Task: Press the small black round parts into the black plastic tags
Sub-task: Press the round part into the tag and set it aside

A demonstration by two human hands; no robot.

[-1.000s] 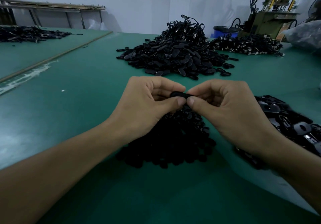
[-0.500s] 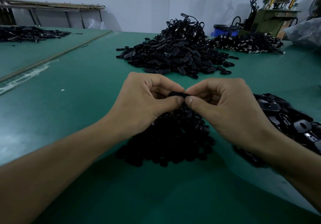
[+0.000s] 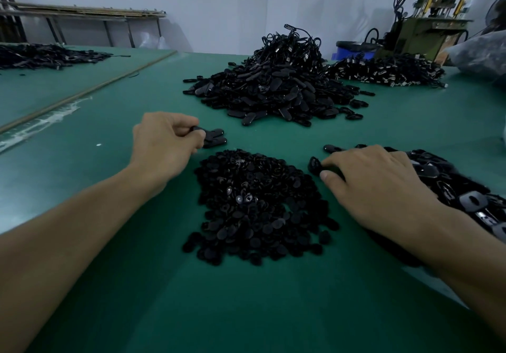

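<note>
A heap of small black round parts (image 3: 254, 205) lies on the green table (image 3: 246, 311) between my hands. My left hand (image 3: 164, 144) is out to the left of the heap's far edge and grips a black plastic tag (image 3: 213, 137) with curled fingers, just above the table. My right hand (image 3: 375, 185) lies over the left edge of a pile of loose black tags (image 3: 460, 188) at the right. Its thumb and fingertips pinch one tag (image 3: 315, 165) at the pile's left end.
A big mound of black tags with cords (image 3: 276, 84) sits further back in the middle, and another pile (image 3: 388, 70) lies behind it to the right. A machine (image 3: 430, 16) and a blue bin (image 3: 353, 50) stand at the far right. A third pile (image 3: 46, 55) lies far left.
My hands, which pressed one tag together over the heap, have parted. The left hand carried the tag away to the far left; the right hand dropped onto the right-hand pile and took hold of another tag.
</note>
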